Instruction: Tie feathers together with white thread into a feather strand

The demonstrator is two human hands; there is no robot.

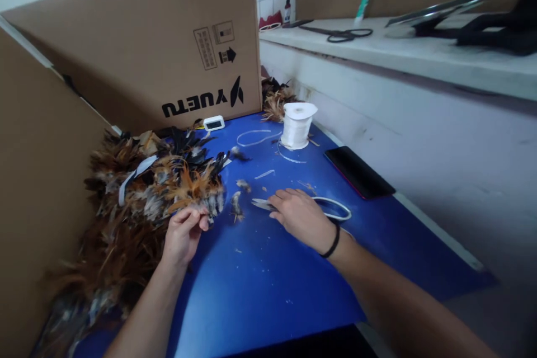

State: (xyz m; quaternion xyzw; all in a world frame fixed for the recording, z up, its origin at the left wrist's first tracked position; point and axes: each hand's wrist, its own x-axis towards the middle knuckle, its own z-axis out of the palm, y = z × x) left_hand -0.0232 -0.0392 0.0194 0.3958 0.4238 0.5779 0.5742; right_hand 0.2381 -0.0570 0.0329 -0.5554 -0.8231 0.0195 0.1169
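Head view: work appeared partway, tufts (236, 204) lying detached on the blue table (251, 291), the feathers (168, 184) heaped at left apparently unfinished. Left hand (187, 227) had fingertips pinched together at the heap's edge; right hand (302, 217) covered the scissors (260, 203), grip indeterminable.

The desk (268, 296) is solid blue. The feathers (195, 182) mix rust-orange, brown, black and grey, crossed by a white ribbon strip (136, 173). The spool (297, 131) is white; the scissors (260, 203) have silvery blades and white handles. The phone (361, 172) is black, edged red. Black lettering marks the brown cardboard box (138, 56).
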